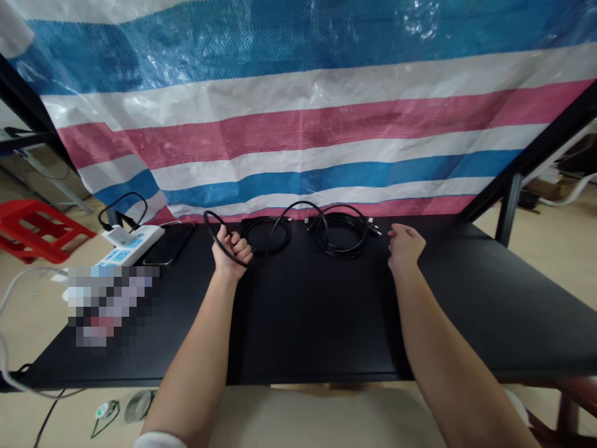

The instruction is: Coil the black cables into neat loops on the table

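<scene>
My left hand grips a thin black cable, bent into a loop that rises past my fingers. Just to its right lies a coiled black cable on the black tabletop. A second, larger black coil lies further right, with small connector ends showing beside it. My right hand rests on the table, fingers loosely apart and holding nothing, just right of that second coil. I cannot tell whether the held cable joins the nearer coil.
A white power strip with a black cord looped above it and a dark phone lie at the table's left. A pixelated patch covers something there. A striped tarp hangs behind the table, and a red stool stands on the floor at left.
</scene>
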### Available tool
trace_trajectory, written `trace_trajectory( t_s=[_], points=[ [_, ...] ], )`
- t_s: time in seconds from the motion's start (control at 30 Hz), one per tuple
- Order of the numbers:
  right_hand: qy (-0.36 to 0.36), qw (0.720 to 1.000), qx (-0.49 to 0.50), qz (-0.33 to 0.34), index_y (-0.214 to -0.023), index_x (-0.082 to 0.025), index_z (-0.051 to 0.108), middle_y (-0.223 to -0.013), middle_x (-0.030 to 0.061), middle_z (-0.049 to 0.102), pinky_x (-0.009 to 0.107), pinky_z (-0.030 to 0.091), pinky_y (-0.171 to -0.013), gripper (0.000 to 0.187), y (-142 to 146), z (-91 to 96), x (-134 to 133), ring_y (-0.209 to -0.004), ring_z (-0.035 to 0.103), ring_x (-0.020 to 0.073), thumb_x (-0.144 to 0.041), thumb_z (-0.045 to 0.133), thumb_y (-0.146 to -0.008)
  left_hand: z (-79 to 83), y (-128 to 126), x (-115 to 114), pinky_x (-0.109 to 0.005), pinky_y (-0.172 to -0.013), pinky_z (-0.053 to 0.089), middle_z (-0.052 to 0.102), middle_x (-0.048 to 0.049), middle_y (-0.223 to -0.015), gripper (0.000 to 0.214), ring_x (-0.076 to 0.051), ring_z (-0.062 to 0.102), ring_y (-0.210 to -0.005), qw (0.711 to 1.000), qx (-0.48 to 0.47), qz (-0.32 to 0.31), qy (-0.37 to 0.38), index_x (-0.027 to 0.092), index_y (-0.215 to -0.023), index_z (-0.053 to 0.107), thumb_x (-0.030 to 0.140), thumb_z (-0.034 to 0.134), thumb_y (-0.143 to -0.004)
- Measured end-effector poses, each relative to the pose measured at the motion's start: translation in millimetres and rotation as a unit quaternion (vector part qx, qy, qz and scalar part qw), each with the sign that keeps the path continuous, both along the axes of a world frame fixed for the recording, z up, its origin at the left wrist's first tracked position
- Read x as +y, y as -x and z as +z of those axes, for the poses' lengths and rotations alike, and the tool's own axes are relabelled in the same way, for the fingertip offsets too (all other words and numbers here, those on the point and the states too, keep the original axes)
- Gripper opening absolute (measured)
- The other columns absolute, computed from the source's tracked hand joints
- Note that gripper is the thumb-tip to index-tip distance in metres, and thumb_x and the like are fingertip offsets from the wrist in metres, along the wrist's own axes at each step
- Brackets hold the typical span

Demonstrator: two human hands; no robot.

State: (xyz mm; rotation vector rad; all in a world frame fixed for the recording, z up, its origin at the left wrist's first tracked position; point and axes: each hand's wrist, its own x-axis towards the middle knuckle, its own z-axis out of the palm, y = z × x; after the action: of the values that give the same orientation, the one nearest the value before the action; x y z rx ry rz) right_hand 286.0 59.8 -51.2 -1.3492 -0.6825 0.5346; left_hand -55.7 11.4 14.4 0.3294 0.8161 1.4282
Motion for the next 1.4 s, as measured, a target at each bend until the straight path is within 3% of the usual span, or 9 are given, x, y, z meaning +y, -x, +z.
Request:
trace_trajectory(
  t_s=[0.07,0.2,0.3,0.47,0.7,0.87,0.97,1.17,1.4],
  points=[
    [0.024,0.993,-0.106,-0.051,-0.07,-0.022,0.059,-0.066,0.0016,0.061,0.036,0.046,-0.067,0.013,3.7,-2.1,0.4,-0.066,0.055,0.0191,-0.022,0.051,-0.061,-1.4,4.8,-1.1,-0.018,-0.029,0.011,0.013,0.008,-0.04,0.052,-0.006,0.016,-0.028,0.999,-0.027,-0.033,-0.019,0.02,-0.049,0.023,0.052,0.023,-0.091],
    [0.075,0.961,-0.265,0.038,-0.093,-0.022,0.064,-0.092,0.0079,0.066,0.047,0.038,-0.092,0.03,11.6,-9.7,0.2,-0.097,0.053,0.026,-0.021,0.052,-0.066,-5.2,12.5,-2.8,-0.019,-0.03,0.011,0.012,0.0074,-0.042,0.053,-0.006,0.013,-0.03,0.994,-0.049,-0.082,-0.046,0.02,-0.05,0.023,0.055,0.02,-0.09],
    [0.11,0.949,-0.284,0.078,-0.097,-0.027,0.064,-0.098,0.0078,0.063,0.054,0.033,-0.096,0.031,14.2,-19.9,4.3,-0.107,0.047,0.0302,-0.024,0.058,-0.067,-7.5,15.4,-3.5,-0.019,-0.03,0.01,0.012,0.0072,-0.042,0.054,-0.006,0.011,-0.031,0.992,-0.046,-0.099,-0.062,0.02,-0.05,0.023,0.055,0.016,-0.09],
    [0.129,0.948,-0.285,0.051,-0.099,-0.029,0.064,-0.098,0.0094,0.06,0.063,0.028,-0.094,0.03,8.2,-33.5,12.1,-0.109,0.041,0.0344,-0.033,0.061,-0.07,-8.6,15.8,-3.7,-0.019,-0.031,0.01,0.01,0.0074,-0.042,0.056,-0.006,0.008,-0.031,0.991,-0.039,-0.107,-0.072,0.02,-0.05,0.023,0.057,0.011,-0.09],
    [0.115,0.948,-0.291,0.058,-0.069,-0.027,0.063,-0.077,0.0075,0.056,0.053,0.037,-0.087,0.009,4.9,-34.2,8.7,-0.092,0.049,0.0306,-0.035,0.066,-0.066,-10.3,11.0,-2.8,-0.019,-0.032,0.011,0.012,0.0068,-0.044,0.056,-0.006,0.015,-0.031,0.991,-0.044,-0.111,-0.055,0.019,-0.049,0.026,0.056,0.02,-0.09],
    [0.068,0.988,-0.139,0.011,-0.069,-0.025,0.047,-0.067,0.0013,0.057,0.041,0.046,-0.078,0.013,10.8,-19.9,6.6,-0.077,0.059,0.0217,-0.029,0.059,-0.072,-11.3,8.9,-1.1,-0.019,-0.032,0.015,0.016,0.0063,-0.043,0.055,-0.006,0.016,-0.032,0.993,-0.059,-0.063,-0.078,0.018,-0.048,0.027,0.054,0.026,-0.09],
    [-0.02,0.999,0.015,0.034,-0.071,-0.025,0.039,-0.068,-0.0019,0.061,0.035,0.051,-0.067,0.016,9.2,-11.3,8.4,-0.069,0.062,0.0166,-0.03,0.051,-0.079,-11.6,11.2,-0.3,-0.018,-0.032,0.016,0.017,0.006,-0.043,0.056,-0.006,0.016,-0.033,0.993,-0.066,-0.014,-0.092,0.018,-0.048,0.029,0.053,0.025,-0.091],
    [-0.151,0.928,0.302,0.161,-0.067,-0.023,0.05,-0.069,-0.0017,0.064,0.025,0.055,-0.061,0.011,3.0,3.0,0.0,-0.068,0.063,0.0117,-0.019,0.059,-0.074,-14.7,14.1,1.3,-0.019,-0.032,0.018,0.018,0.0054,-0.041,0.058,-0.007,0.018,-0.033,0.991,-0.073,0.063,-0.098,0.018,-0.045,0.028,0.053,0.025,-0.091],
    [-0.178,0.91,0.258,0.271,-0.069,-0.025,0.06,-0.08,-0.0047,0.067,0.026,0.052,-0.062,0.018,10.5,16.0,-18.8,-0.069,0.061,0.0106,-0.008,0.056,-0.068,-15.5,13.6,4.9,-0.018,-0.03,0.018,0.019,0.0063,-0.041,0.058,-0.006,0.02,-0.032,0.994,-0.062,0.055,-0.073,0.018,-0.046,0.03,0.057,0.033,-0.088]
  ],
)
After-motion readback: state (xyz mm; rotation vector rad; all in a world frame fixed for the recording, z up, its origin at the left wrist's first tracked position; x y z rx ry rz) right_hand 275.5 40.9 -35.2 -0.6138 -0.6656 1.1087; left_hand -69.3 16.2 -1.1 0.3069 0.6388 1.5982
